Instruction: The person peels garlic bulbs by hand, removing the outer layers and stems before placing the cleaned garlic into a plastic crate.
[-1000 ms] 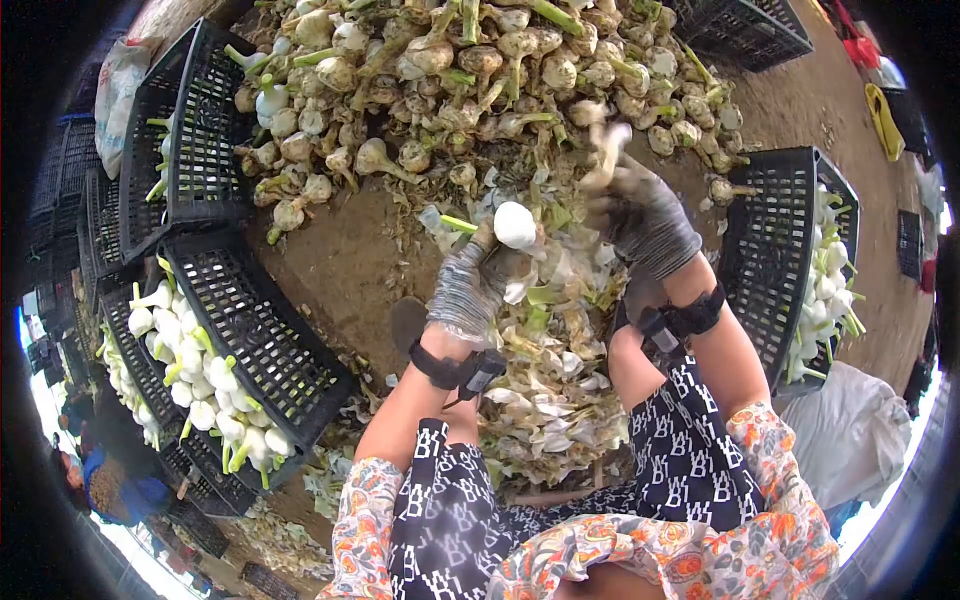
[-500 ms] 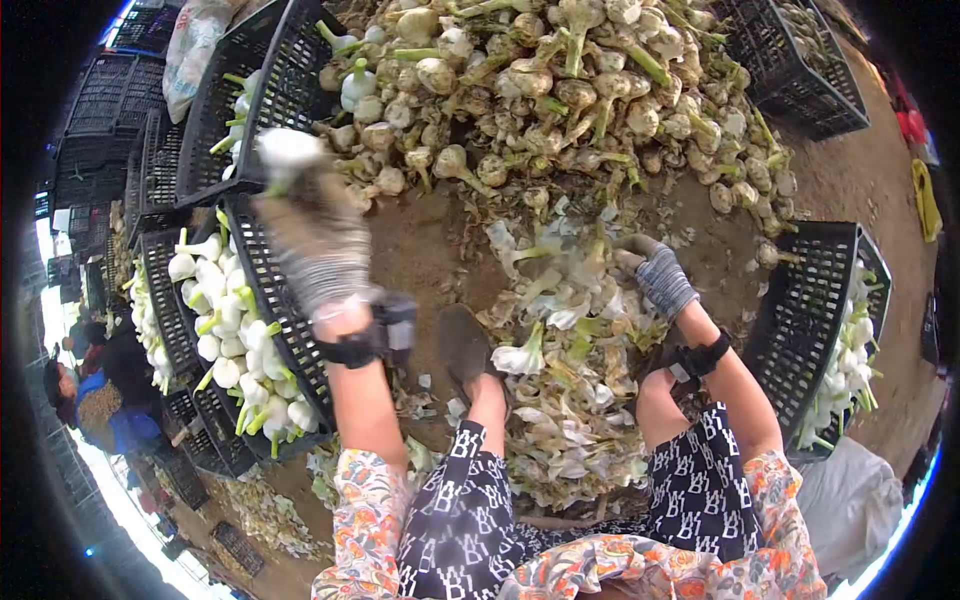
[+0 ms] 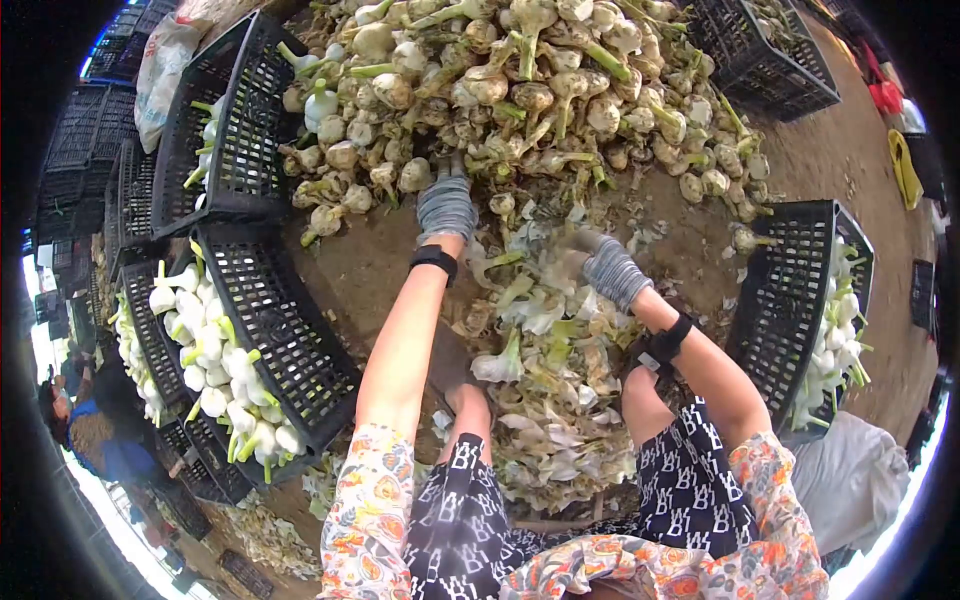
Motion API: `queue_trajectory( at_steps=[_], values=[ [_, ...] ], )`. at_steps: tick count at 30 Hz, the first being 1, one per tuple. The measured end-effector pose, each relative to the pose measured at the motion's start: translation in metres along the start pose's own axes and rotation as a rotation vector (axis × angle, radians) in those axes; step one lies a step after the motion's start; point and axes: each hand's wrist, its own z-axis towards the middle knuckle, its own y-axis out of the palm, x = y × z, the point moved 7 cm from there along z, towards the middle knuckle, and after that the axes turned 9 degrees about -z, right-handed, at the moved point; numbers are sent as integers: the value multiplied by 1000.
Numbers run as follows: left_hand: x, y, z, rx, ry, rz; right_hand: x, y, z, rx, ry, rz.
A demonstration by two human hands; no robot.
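My left hand (image 3: 447, 205), in a grey striped glove, reaches into the lower edge of a heap of unpeeled garlic bulbs (image 3: 560, 85). Its fingertips are hidden among the bulbs. Over the pile of peeled skins (image 3: 560, 430) is my right hand (image 3: 608, 268), also gloved; its fingers are blurred and anything in them cannot be made out. One white bulb (image 3: 499, 362) with a green stem lies on the skins between my feet.
Black crates of clean white garlic stand at the left (image 3: 285, 340) and the right (image 3: 785, 310). Another crate (image 3: 765, 65) is at the upper right. A white sack (image 3: 845, 480) lies at lower right. A person (image 3: 100, 430) sits at far left.
My left hand has moved from beside the left crates to the heap, and the white bulb it held is no longer in view in it. My right hand has shifted slightly left.
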Motion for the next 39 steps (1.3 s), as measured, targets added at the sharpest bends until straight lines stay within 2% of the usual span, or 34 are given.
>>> queue_trajectory(
  at_steps=[2,3,5,7,10,11,13,14,15,17,19,20,21,24,30,36,39],
  values=[
    [-7,14,6,-14,-65,-71,5,7,1,-39,17,-11],
    [-11,20,7,-47,-48,-8,10,11,0,-86,63,92],
    [-20,34,-4,-12,129,-60,11,8,-1,-57,63,101],
    [-12,25,-37,134,259,-147,5,0,-2,-7,-4,103],
    [15,12,-70,-93,53,-992,-32,-20,-15,89,-154,154],
    [29,7,-82,-202,53,-1125,-37,-24,-16,156,-267,161],
    [65,-22,-107,-437,-15,-1456,-42,-26,-21,170,-292,148],
    [78,-33,-112,-386,35,-1435,-48,-29,-24,178,-307,140],
    [89,-41,-116,-335,84,-1412,-56,-32,-29,175,-236,90],
    [100,-48,-124,-243,206,-1373,-50,-28,-32,162,-219,228],
    [103,-59,-128,-253,194,-1398,-51,-29,-35,162,-244,434],
    [104,-63,-129,-257,189,-1408,-54,-31,-36,151,-245,393],
    [104,-58,-130,-287,131,-1565,-57,-35,-39,141,-246,353],
    [101,-58,-130,-187,188,-1446,-60,-39,-42,103,-198,385],
    [99,-51,-131,-142,225,-1461,-59,-44,-47,27,-118,418],
    [100,-48,-130,-222,111,-1783,-50,-45,-47,9,-189,405],
    [98,-23,-134,-531,-215,-2011,-49,-51,-51,16,-256,314]
  ],
)
